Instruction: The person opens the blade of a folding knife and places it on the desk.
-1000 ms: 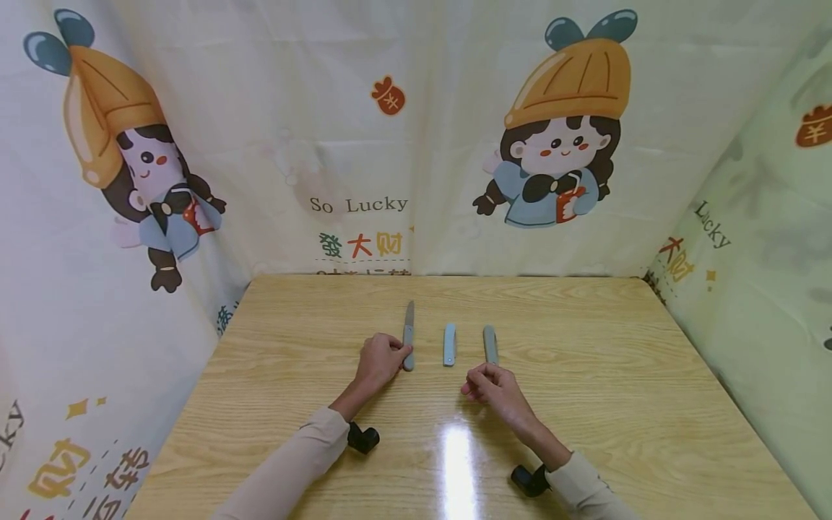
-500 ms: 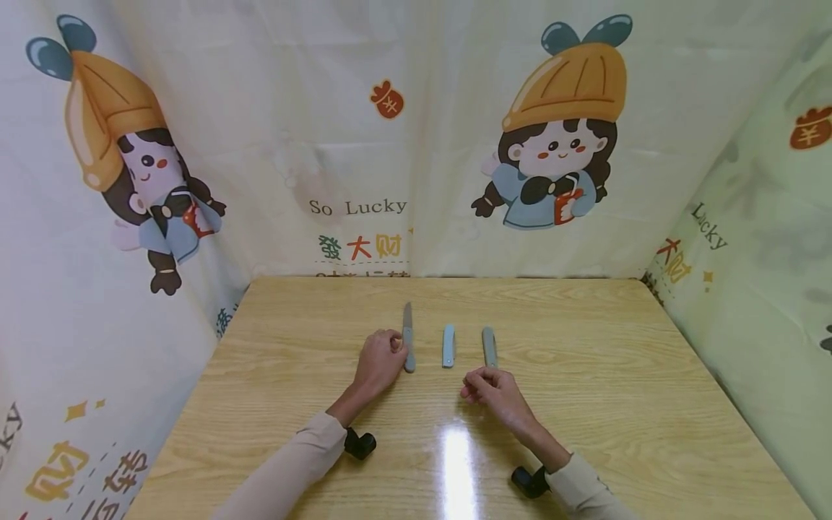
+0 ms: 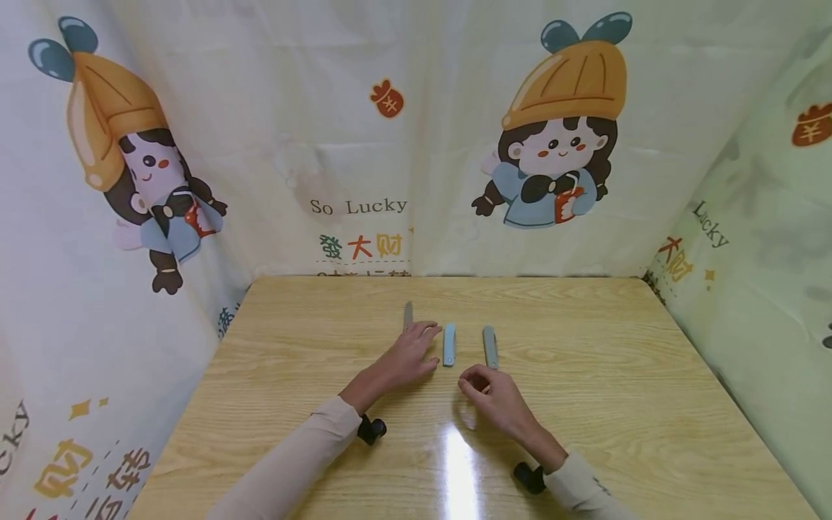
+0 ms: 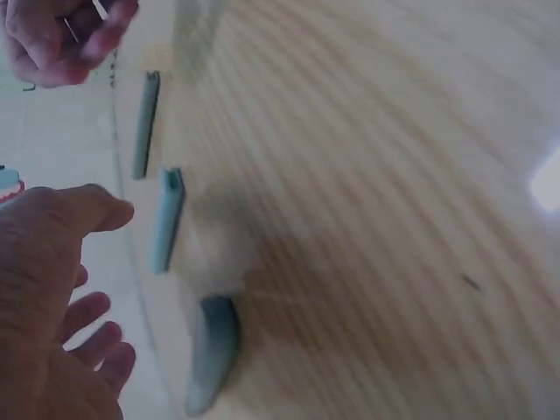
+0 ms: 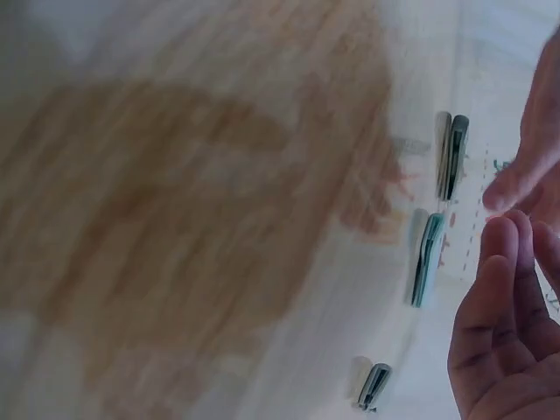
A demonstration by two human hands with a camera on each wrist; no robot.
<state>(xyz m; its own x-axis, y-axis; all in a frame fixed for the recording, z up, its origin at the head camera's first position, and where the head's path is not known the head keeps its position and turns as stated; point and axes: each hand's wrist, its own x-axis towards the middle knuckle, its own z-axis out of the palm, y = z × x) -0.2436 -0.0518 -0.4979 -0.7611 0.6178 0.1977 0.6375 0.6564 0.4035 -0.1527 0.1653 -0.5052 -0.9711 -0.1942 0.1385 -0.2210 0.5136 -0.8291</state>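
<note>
My left hand (image 3: 406,359) hovers with spread fingers just left of a light blue folded pocketknife (image 3: 449,345), holding nothing. Beneath it lies an unfolded grey pocketknife (image 3: 408,315); its blade tip shows in the head view, while the hand hides its handle. That knife's grey handle (image 4: 214,354) appears low in the left wrist view. Over the table, in front of a folded grey pocketknife (image 3: 490,347), my right hand (image 3: 499,399) is held with loosely bent fingers and nothing in them. The blue pocketknife (image 5: 426,261) lies in the middle of the right wrist view.
The wooden table (image 3: 585,404) carries the three knives in a row, spaced apart. A printed curtain (image 3: 442,144) encloses its back and sides. A bright light reflection (image 3: 458,469) lies on the near part. Black wrist cameras (image 3: 372,430) sit below both wrists.
My left hand has let go of the unfolded knife's handle, opened its fingers and moved right toward the blue knife. My right hand has stayed about in place, its fingers slightly more parted.
</note>
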